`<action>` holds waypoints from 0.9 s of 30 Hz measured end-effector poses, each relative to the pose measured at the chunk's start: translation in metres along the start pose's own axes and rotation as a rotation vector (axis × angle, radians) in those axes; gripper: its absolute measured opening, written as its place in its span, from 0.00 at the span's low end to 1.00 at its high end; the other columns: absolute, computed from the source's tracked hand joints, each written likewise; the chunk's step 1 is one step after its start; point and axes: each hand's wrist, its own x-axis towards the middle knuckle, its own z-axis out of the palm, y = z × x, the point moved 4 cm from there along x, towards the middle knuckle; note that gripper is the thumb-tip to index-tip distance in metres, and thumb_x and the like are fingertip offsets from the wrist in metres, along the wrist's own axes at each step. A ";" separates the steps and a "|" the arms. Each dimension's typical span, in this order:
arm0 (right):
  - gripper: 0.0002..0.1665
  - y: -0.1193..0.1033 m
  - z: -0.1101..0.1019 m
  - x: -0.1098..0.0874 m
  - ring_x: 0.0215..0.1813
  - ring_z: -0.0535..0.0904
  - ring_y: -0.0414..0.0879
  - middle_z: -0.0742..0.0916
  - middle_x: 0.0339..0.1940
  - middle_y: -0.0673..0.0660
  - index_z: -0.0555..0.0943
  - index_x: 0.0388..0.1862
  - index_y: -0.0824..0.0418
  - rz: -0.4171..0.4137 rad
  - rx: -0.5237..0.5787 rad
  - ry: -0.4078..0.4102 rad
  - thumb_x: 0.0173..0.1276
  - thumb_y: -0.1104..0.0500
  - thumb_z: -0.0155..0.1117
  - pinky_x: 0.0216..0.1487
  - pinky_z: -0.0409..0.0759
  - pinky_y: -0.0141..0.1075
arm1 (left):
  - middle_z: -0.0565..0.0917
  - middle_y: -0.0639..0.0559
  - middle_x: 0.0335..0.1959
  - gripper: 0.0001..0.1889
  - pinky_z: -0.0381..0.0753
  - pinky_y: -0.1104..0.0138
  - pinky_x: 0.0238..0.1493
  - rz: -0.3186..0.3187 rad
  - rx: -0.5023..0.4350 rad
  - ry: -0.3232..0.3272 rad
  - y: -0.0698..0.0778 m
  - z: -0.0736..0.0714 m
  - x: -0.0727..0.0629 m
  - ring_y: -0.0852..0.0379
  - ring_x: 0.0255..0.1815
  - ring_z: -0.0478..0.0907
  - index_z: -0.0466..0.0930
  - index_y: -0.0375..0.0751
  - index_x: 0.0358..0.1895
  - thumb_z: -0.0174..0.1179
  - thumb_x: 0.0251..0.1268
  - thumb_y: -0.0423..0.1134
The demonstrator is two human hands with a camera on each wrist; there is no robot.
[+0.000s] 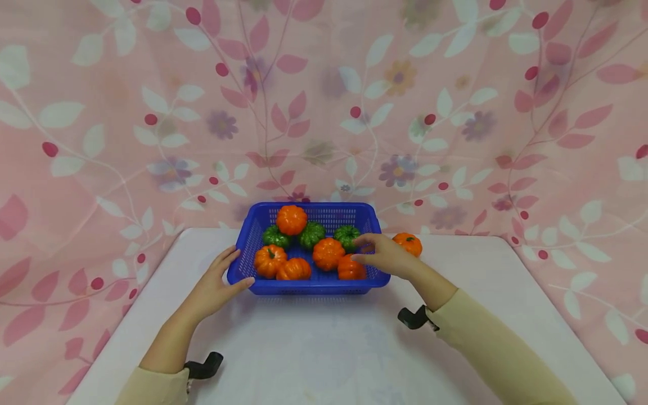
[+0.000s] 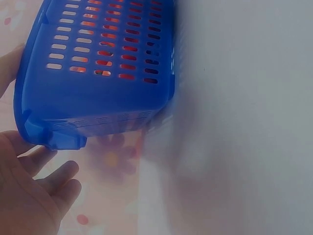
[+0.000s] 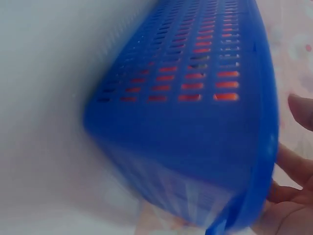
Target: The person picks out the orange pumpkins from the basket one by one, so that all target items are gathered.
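Observation:
A blue plastic basket (image 1: 309, 287) with slotted sides holds several ribbed orange pumpkins (image 1: 329, 254) and three green pumpkins (image 1: 312, 235), all small. At its left end, my left hand (image 1: 215, 287) touches the rim with spread fingers, the thumb lying by the front corner. My right hand (image 1: 387, 254) reaches over the right rim, fingers slightly bent above an orange pumpkin (image 1: 351, 268) and close to a green pumpkin (image 1: 346, 237). Nothing shows in its grasp. In the right wrist view, the basket wall (image 3: 181, 127) hides part of the right fingers.
One orange pumpkin (image 1: 408, 244) lies on the white table (image 1: 324, 349), outside the basket and just behind my right hand. Pink floral cloth (image 1: 324, 112) hangs behind the table. A black strap piece (image 1: 412, 318) sticks out at the right wrist, another (image 1: 205, 367) at the left.

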 end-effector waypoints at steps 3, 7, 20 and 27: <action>0.31 -0.002 0.006 0.006 0.64 0.75 0.59 0.80 0.64 0.63 0.76 0.68 0.60 0.018 -0.028 -0.031 0.71 0.47 0.66 0.62 0.77 0.54 | 0.50 0.39 0.81 0.48 0.55 0.33 0.69 0.011 -0.003 0.000 0.001 0.000 0.001 0.31 0.78 0.49 0.55 0.33 0.78 0.66 0.65 0.58; 0.34 -0.003 0.014 0.012 0.64 0.75 0.58 0.79 0.66 0.63 0.73 0.70 0.61 0.044 -0.096 -0.063 0.71 0.46 0.66 0.65 0.74 0.55 | 0.50 0.40 0.81 0.47 0.55 0.33 0.69 0.010 -0.014 -0.001 0.001 0.001 0.002 0.31 0.78 0.49 0.54 0.34 0.78 0.66 0.65 0.57; 0.36 0.000 0.031 0.032 0.67 0.74 0.58 0.77 0.68 0.63 0.71 0.70 0.64 0.128 -0.117 -0.114 0.70 0.48 0.68 0.69 0.70 0.55 | 0.48 0.40 0.81 0.47 0.56 0.32 0.68 -0.013 -0.019 -0.009 -0.002 0.000 -0.002 0.31 0.78 0.48 0.53 0.35 0.79 0.65 0.65 0.56; 0.34 0.000 0.032 0.036 0.63 0.75 0.55 0.79 0.65 0.62 0.73 0.69 0.64 0.164 -0.134 -0.156 0.69 0.52 0.70 0.68 0.72 0.53 | 0.48 0.41 0.81 0.48 0.56 0.32 0.68 -0.014 -0.019 -0.007 -0.003 0.001 -0.001 0.31 0.78 0.49 0.54 0.35 0.79 0.65 0.65 0.58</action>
